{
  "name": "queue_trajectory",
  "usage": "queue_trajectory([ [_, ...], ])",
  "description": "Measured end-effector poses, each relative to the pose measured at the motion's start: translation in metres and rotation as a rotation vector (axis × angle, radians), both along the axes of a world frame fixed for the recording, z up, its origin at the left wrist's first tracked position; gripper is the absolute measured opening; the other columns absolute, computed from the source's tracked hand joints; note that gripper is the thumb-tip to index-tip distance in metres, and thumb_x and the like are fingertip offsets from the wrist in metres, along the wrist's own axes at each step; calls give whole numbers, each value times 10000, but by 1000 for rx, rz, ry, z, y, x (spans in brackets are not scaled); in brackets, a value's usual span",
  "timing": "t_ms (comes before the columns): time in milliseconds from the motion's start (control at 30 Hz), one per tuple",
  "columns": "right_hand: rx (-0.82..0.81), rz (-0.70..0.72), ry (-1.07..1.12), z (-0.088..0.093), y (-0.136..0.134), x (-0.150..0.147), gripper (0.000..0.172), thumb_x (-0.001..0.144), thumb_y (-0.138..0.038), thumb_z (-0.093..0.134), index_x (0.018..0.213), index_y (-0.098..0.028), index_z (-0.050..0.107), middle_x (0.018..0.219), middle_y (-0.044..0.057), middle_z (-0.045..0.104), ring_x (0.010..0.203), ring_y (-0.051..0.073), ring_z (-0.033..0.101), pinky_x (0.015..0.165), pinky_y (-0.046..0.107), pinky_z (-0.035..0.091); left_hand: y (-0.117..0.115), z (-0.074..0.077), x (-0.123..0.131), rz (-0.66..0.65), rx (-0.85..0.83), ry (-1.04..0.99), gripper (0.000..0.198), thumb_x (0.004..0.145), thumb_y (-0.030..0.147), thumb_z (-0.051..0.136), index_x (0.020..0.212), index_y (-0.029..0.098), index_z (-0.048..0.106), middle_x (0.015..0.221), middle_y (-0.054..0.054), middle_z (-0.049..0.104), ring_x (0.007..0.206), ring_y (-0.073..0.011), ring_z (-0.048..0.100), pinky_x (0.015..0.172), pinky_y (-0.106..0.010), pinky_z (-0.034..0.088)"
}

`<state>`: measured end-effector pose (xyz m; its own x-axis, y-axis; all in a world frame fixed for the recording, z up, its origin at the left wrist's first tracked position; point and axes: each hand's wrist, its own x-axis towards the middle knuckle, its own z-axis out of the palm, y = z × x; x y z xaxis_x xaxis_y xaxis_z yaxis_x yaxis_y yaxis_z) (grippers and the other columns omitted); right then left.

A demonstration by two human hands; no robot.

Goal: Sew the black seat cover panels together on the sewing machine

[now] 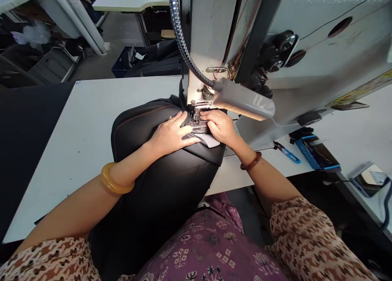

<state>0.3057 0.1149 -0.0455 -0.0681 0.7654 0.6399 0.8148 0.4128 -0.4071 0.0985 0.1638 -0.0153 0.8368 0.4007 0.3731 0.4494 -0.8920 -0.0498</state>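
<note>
A black leather-like cover [165,183] with orange stitching and a perforated panel drapes over the table and down toward my lap. Its upper part lies under the presser foot [197,117] of a sewing machine [211,32]. My left hand [170,137] rests on the cover just left of the foot, fingers spread and flat. To the foot's right, my right hand [222,127] has its fingers curled and pinched on the cover. Between the hands a pale grey piece of backing [210,140] shows at a fold. The needle tip is too small to make out.
A grey lamp [245,101] on a flexible neck lights the sewing area closely from above. On the white table [70,138], a blue cutter [287,152] and a blue-edged box [317,152] lie right. A dark blue bin [121,63] stands behind.
</note>
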Motion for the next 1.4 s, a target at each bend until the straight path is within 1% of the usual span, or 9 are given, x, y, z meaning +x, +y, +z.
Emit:
queue_trajectory([
  [100, 34, 1, 22, -2, 1, 0, 316, 787, -120, 397, 840, -176, 703, 954, 59, 723, 926, 200, 674, 861, 356, 536, 1, 0, 0, -8, -35, -25, 513, 802, 604, 560, 903, 125, 715, 1295, -211, 560, 1202, -349, 538, 951, -439, 502],
  [200, 54, 5, 48, -3, 1, 0, 306, 791, -117, 395, 817, -186, 693, 934, 46, 726, 905, 185, 676, 844, 341, 540, 1, 0, -1, -19, -33, -38, 512, 802, 609, 555, 856, 126, 715, 1288, -204, 569, 1197, -336, 546, 955, -425, 502],
  [367, 91, 34, 69, -2, -1, -1, 307, 783, -95, 400, 809, -181, 693, 931, 51, 726, 901, 181, 673, 836, 329, 536, -1, 0, -1, -8, -55, -42, 507, 795, 596, 575, 873, 115, 714, 1300, -220, 554, 1208, -343, 534, 966, -429, 495],
  [600, 11, -24, 71, -2, -3, -2, 296, 782, -143, 401, 796, -213, 688, 948, 25, 723, 926, 183, 665, 872, 359, 533, -3, -3, -1, -5, -27, -56, 514, 809, 621, 532, 860, 144, 716, 1290, -203, 567, 1212, -336, 532, 946, -457, 505],
  [800, 18, -36, 95, -4, -1, -3, 296, 790, -148, 397, 794, -205, 688, 930, 38, 721, 911, 177, 665, 867, 345, 538, -4, -3, -1, -6, -56, -62, 503, 811, 598, 549, 946, 143, 716, 1295, -212, 560, 1225, -348, 518, 959, -468, 494],
  [1000, 8, -19, 126, -6, 1, -1, 299, 798, -146, 395, 827, -184, 691, 964, 61, 712, 936, 187, 658, 884, 356, 531, -4, 0, 0, -3, -47, -51, 504, 802, 595, 564, 884, 123, 722, 1283, -226, 564, 1214, -360, 524, 954, -472, 493],
  [1100, -23, -25, 112, -5, 1, -1, 298, 790, -141, 393, 819, -200, 684, 963, 45, 710, 941, 181, 654, 887, 353, 530, -5, -1, 0, -3, -66, -63, 490, 794, 571, 593, 926, 117, 721, 1292, -233, 555, 1218, -366, 518, 964, -471, 486],
  [1267, -9, -22, 131, -2, -3, -4, 313, 765, -113, 388, 818, -204, 683, 976, 37, 712, 953, 171, 655, 892, 341, 531, -6, -2, 0, 9, -43, -48, 505, 807, 596, 558, 933, 135, 719, 1304, -211, 553, 1236, -349, 508, 958, -460, 493],
  [1400, -42, -42, 153, -1, -4, -6, 320, 768, -115, 380, 812, -214, 681, 1000, 28, 710, 956, 159, 657, 891, 334, 534, -6, -2, 0, 15, -81, -70, 488, 796, 573, 592, 967, 133, 719, 1307, -214, 549, 1234, -358, 507, 971, -471, 482],
])
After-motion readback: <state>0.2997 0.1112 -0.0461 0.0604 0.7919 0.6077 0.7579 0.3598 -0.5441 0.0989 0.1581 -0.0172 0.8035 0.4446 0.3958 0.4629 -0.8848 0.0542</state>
